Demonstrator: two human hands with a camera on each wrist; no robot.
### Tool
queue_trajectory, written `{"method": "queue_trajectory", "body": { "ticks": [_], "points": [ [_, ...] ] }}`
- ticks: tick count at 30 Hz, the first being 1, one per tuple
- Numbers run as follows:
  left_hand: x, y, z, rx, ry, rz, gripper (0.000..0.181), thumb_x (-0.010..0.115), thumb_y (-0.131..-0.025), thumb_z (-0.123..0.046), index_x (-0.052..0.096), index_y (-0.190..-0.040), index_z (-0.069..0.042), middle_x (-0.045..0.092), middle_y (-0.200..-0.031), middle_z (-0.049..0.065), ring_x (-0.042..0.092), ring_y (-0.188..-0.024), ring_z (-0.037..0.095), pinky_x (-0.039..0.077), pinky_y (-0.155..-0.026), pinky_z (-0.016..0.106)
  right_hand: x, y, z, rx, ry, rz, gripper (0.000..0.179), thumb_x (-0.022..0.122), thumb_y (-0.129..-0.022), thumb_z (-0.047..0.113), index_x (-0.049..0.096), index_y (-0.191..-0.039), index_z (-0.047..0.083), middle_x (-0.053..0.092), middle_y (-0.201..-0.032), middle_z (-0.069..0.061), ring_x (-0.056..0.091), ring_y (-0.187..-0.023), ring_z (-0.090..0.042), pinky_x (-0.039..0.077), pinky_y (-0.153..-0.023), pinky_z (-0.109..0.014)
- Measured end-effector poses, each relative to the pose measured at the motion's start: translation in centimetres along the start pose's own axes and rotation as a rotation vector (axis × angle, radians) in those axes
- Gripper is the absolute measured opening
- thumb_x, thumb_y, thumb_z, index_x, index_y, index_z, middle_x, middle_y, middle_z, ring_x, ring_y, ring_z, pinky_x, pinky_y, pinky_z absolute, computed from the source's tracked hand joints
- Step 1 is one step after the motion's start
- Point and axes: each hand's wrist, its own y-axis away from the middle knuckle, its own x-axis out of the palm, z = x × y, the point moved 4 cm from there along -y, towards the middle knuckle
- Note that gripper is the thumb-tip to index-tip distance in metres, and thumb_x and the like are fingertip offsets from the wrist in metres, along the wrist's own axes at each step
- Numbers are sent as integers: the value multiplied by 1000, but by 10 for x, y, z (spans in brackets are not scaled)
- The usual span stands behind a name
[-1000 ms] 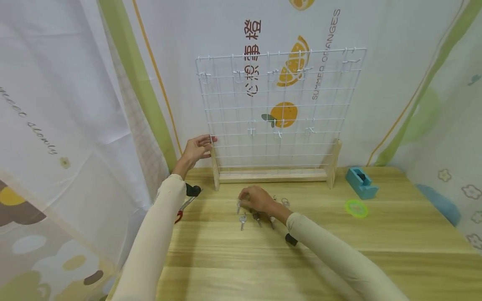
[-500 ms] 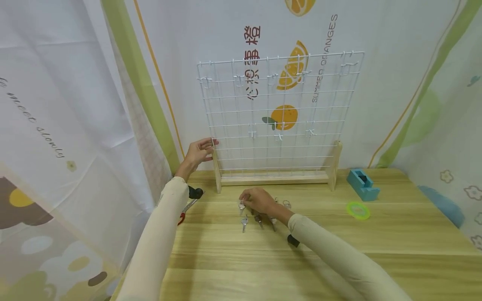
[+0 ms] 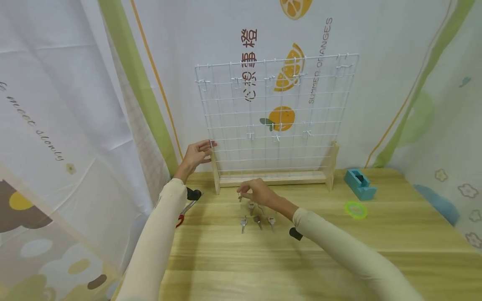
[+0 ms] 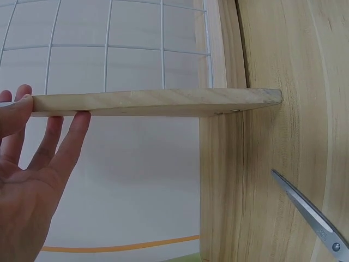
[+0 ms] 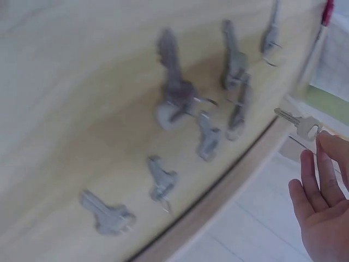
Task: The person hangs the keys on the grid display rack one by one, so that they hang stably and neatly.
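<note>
My left hand [image 3: 196, 154] grips the upper end of the left wooden side board [image 4: 158, 101] of a white wire grid rack [image 3: 241, 104]; in the left wrist view thumb and fingers lie on opposite faces of the board. Small white hooks [image 3: 276, 137] hang on the grid in two rows. Between thumb and fingertips, my right hand [image 3: 260, 193] pinches a silver key [image 5: 300, 123], raised above the tabletop in front of the rack's base. Several other keys [image 3: 243, 223], some with rings, lie beneath and beside that hand; they are blurred in the right wrist view.
Scissors [image 4: 308, 210] with red on the handle lie left of the keys. On the right stand a blue tape dispenser [image 3: 359, 184] and a yellow-green ring [image 3: 355, 210]. A printed curtain [image 3: 169, 37] hangs behind the rack.
My right hand has lifted from the tabletop toward the rack with a key between its fingers, uncovering more of the keys below. The left hand keeps its grip on the board.
</note>
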Motion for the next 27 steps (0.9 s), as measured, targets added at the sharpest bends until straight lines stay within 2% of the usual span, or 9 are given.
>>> {"method": "queue_trajectory", "body": {
  "ticks": [5, 10, 14, 21, 27],
  "points": [
    [-1, 0, -4, 5, 3, -5, 51, 57, -106, -1, 47, -155, -5, 57, -151, 12, 50, -142, 29, 54, -105, 50, -20, -11, 12, -9, -36, -10, 13, 77, -93, 1, 78, -106, 2, 79, -100, -9, 76, -90, -22, 63, -85, -32],
    [-1, 0, -2, -13, 9, -2, 51, 57, -106, -1, 47, -156, -6, 55, -152, 12, 48, -144, 29, 54, -106, 50, -36, -22, 28, -13, -97, 14, 14, 75, -95, 2, 79, -108, 1, 79, -102, -9, 77, -94, -23, 63, -87, -36],
    [-1, 1, 1, -9, 16, 4, 53, 57, -107, -2, 44, -158, -6, 54, -152, 13, 48, -144, 30, 54, -106, 50, -51, -32, 43, -20, -112, 20, 14, 74, -97, 4, 80, -109, 2, 80, -104, -7, 76, -99, -21, 63, -89, -34],
    [1, 2, 1, -5, 23, 15, 52, 56, -107, -4, 43, -158, -6, 53, -154, 14, 47, -145, 30, 53, -106, 52, -76, -48, 65, -27, -133, -4, 17, 73, -97, 4, 80, -112, 2, 79, -110, -9, 75, -104, -23, 62, -92, -37],
    [0, 0, 2, 5, 33, 18, 50, 56, -108, -4, 46, -157, -5, 53, -153, 16, 48, -144, 32, 53, -106, 52, -98, -66, 81, -27, -132, -26, 18, 73, -98, 5, 79, -114, 2, 79, -111, -9, 75, -105, -21, 60, -94, -29]
  ]
}}
